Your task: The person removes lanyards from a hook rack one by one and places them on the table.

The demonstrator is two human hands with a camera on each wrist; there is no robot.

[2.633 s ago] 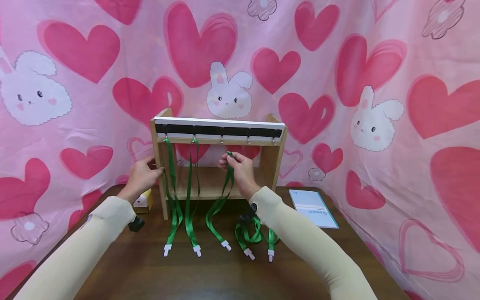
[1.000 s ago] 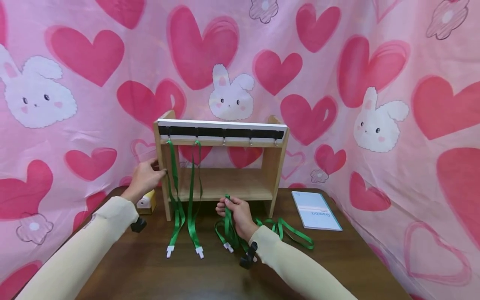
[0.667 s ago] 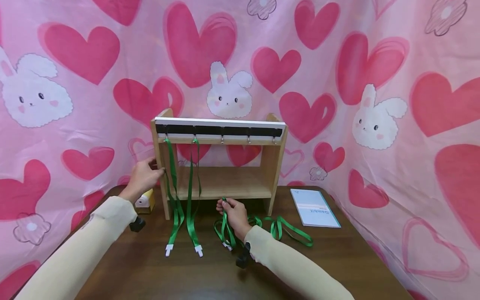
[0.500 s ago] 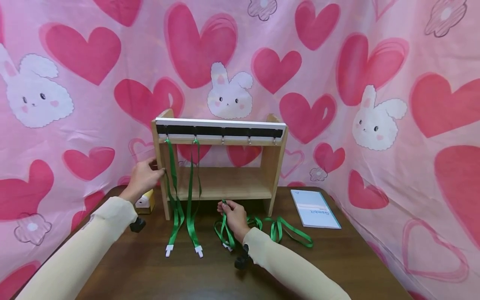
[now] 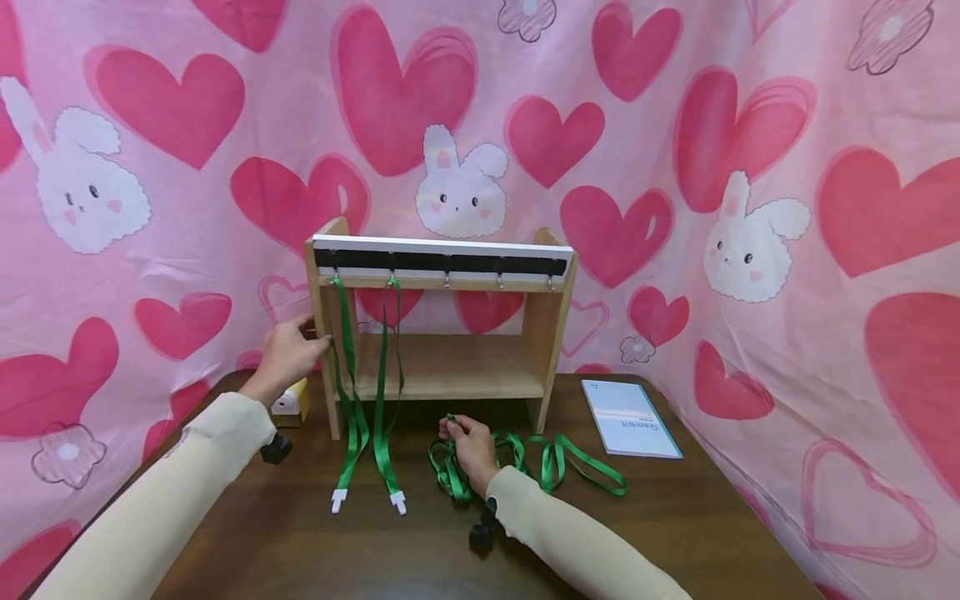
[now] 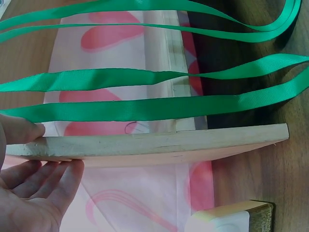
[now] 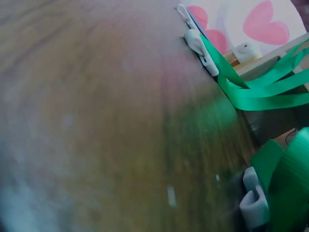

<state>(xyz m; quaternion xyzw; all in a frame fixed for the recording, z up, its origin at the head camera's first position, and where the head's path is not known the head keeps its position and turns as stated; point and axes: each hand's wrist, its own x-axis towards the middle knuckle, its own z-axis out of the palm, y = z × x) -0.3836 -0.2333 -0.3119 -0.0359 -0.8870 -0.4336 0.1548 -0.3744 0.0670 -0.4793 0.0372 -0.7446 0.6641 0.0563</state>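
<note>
My left hand [image 5: 288, 354] grips the left side panel of a small wooden rack [image 5: 450, 367], thumb on one face and fingers on the other in the left wrist view. Two green lanyards [image 5: 346, 325] hang from the two leftmost hooks of the rack's black strip [image 5: 420, 261], their white clips [image 5: 398, 502] reaching the table. Low in front of the rack, my right hand [image 5: 472, 450] pinches the top of another green lanyard [image 5: 452, 485], bunched beneath the hand. In the right wrist view a white clip [image 7: 254, 203] shows beside green strap; the right hand itself is out of that view.
More green lanyard [image 5: 600, 475] lies loosely looped on the brown table [image 5: 315, 558], partly behind the right forearm. A white and blue booklet [image 5: 632, 418] lies at the right. A small yellow and white object [image 5: 291, 404] stands left of the rack. Three hooks on the right bear nothing.
My right hand has come down from near the hooks to just above the table, lowering the lanyard, which now bunches up. My left hand has stayed on the panel.
</note>
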